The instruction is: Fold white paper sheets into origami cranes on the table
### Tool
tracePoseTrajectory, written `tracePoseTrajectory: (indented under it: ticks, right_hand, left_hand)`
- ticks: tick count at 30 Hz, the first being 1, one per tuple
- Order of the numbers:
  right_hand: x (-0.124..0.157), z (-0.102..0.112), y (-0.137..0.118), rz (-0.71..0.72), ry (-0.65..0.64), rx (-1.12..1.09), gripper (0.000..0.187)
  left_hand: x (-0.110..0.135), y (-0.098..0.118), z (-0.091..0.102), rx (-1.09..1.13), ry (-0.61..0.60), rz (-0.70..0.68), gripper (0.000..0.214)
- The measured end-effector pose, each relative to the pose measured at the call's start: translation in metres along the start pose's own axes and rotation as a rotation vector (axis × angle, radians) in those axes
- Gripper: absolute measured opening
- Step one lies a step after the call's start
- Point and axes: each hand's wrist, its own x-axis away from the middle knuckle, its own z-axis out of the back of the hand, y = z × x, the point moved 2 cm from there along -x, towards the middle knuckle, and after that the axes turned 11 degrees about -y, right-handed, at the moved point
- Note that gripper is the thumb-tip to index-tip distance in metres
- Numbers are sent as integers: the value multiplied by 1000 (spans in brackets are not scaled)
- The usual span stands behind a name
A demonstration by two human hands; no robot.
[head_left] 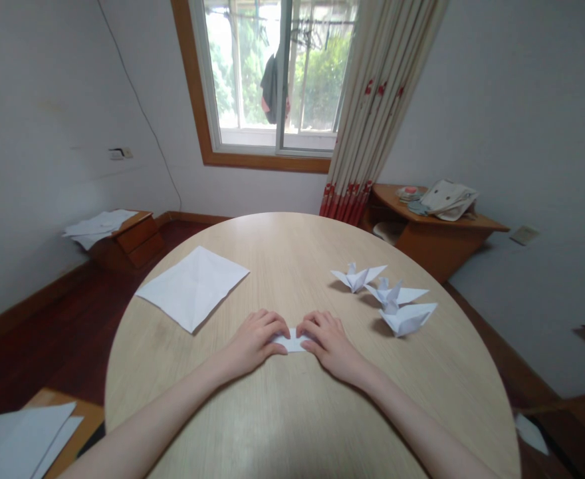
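Note:
A small folded piece of white paper (294, 340) lies flat on the round wooden table (282, 412), right in front of me. Its left end is gripped by my left hand (261, 336), thumb at the near edge and curled fingers at the far edge. My right hand (328, 340) pinches the right end in the same way. The fingers cover both ends, so only the paper's middle shows. To the right stand three folded paper cranes, the far one (356, 276), the middle one (389, 293) and the near one (408, 319).
A creased white paper sheet (195, 289) lies at the table's left. More sheets (23, 439) rest on a surface at lower left, and others (100, 225) on a small cabinet. A corner desk (432, 233) holding a white bag (451, 199) stands behind right, beside the curtain (372, 100).

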Motion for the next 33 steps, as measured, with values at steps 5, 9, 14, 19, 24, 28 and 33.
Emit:
tracePoseTrajectory:
  ticks: [5,9,14,19,24,28,33]
  right_hand:
    - [1,5,5,17,-50,-58,22]
    - [3,9,7,65,-73,-118,21]
    - [3,11,10,111,-70,-171,21]
    - [3,10,10,139,-42,-173,22]
    - [5,9,7,198,10,-173,22]
    - [6,8,3,249,33,-219,25]
    - [7,5,1,284,42,-272,29]
  left_hand:
    - [1,-3,5,42,-44,-40,16]
    - [2,-5,8,89,-57,-100,17]
    - [4,-5,10,164,-67,-126,17]
    - [6,-2,8,192,-64,-120,20]
    - [6,2,7,181,-83,-109,22]
    - [8,3,10,181,-78,-65,25]
    - [9,6,11,142,-74,-118,22]
